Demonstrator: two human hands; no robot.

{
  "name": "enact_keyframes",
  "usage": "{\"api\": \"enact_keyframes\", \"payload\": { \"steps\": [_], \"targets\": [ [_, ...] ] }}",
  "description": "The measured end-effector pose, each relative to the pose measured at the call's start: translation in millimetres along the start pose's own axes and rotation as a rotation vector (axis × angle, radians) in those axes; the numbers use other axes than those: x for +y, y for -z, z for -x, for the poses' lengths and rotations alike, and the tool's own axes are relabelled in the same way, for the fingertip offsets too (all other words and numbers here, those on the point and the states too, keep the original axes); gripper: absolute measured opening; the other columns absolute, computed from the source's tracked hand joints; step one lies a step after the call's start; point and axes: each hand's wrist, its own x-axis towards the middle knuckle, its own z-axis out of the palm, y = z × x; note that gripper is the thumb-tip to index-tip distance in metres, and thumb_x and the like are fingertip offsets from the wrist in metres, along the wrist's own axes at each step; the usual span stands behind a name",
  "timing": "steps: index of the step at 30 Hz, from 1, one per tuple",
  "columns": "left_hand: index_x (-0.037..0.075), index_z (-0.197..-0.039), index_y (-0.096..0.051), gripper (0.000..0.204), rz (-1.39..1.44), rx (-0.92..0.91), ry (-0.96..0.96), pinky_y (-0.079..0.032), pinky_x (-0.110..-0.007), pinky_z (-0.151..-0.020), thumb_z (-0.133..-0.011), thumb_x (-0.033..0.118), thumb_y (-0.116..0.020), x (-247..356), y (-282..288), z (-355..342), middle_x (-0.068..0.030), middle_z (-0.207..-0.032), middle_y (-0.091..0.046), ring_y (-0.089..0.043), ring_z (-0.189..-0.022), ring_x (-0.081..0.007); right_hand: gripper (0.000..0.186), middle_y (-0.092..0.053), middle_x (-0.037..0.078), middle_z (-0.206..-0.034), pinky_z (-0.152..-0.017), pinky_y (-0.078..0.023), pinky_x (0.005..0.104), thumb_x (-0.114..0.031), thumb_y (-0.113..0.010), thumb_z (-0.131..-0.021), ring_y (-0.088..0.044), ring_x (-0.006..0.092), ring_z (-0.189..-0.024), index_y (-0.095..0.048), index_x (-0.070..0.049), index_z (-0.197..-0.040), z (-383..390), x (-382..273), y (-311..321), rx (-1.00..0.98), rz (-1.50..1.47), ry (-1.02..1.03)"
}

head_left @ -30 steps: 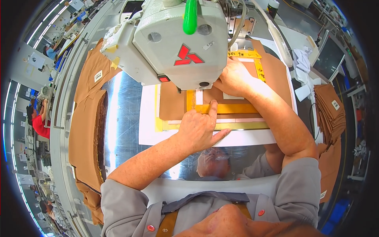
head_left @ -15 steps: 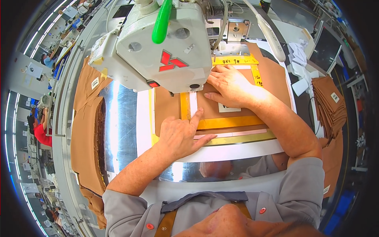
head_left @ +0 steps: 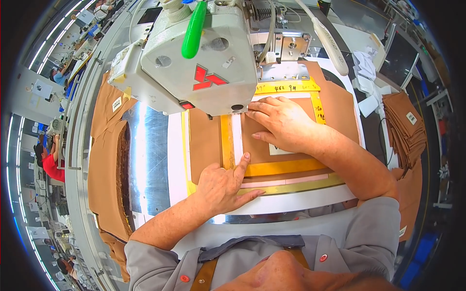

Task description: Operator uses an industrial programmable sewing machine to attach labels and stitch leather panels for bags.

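My right hand (head_left: 284, 121) lies flat on a brown fabric piece (head_left: 259, 151) inside a yellow-edged template frame (head_left: 286, 167), its fingers stretched toward the machine head. Partly under that hand is a white label (head_left: 281, 150). At the frame's lower left corner, my left hand (head_left: 218, 186) has thumb and index finger spread. The index fingertip touches the fabric near the yellow strip; the other fingers curl beneath the palm. Above the work's left part hangs a white sewing machine head (head_left: 194, 72), which hides the far left corner. A metal clamp plate (head_left: 284, 72) adjoins the frame's far edge.
Brown fabric pieces (head_left: 107, 169) are piled at the left, beside a shiny metal table (head_left: 150, 165). More folded brown pieces (head_left: 403, 127) lie at the right, near a monitor (head_left: 399, 58). A green handle (head_left: 194, 34) and a white wand (head_left: 330, 46) hang overhead.
The template frame, the fabric and the clamp plate have slid toward me. Both hands have come nearer along with them, my right hand more than my left.
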Motion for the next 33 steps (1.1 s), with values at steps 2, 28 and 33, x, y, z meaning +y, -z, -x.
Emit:
{"api": "enact_keyframes", "payload": {
  "steps": [2,28,33],
  "targets": [
    [-0.007,-0.144,-0.049,0.094,0.002,-0.017,0.000,-0.040,-0.034,-0.051,-0.083,0.059,-0.075,2.3,0.6,3.5,-0.0037,-0.057,-0.058,-0.054,-0.045,-0.0216,0.053,-0.060,0.012,-0.139,-0.109,-0.042,0.0440,-0.035,-0.072,-0.089,-0.055,0.0298,-0.127,-0.063,-0.002,-0.131,1.9,-4.0,2.8,-0.013,-0.012,0.001],
    [0.013,-0.086,-0.072,0.019,0.242,0.209,0.152,-0.042,-0.034,-0.057,-0.074,0.014,-0.086,-34.9,14.6,18.7,0.0007,-0.063,-0.057,-0.058,-0.058,-0.0211,0.059,-0.054,0.012,-0.147,-0.111,-0.039,0.0420,-0.037,-0.066,-0.093,-0.051,0.0286,-0.129,-0.057,0.000,-0.138,14.2,-23.9,3.4,-0.024,0.009,0.031],
    [0.012,-0.103,-0.074,0.024,0.270,0.100,-0.122,-0.047,-0.038,-0.067,-0.080,0.008,-0.078,-30.6,6.4,-0.6,-0.0022,-0.095,-0.064,-0.063,-0.080,-0.0233,0.060,-0.054,0.012,-0.147,-0.109,-0.040,0.0414,-0.038,-0.065,-0.094,-0.052,0.0281,-0.128,-0.056,0.001,-0.139,15.3,-24.4,1.5,-0.036,0.016,0.028]
  ]
}}
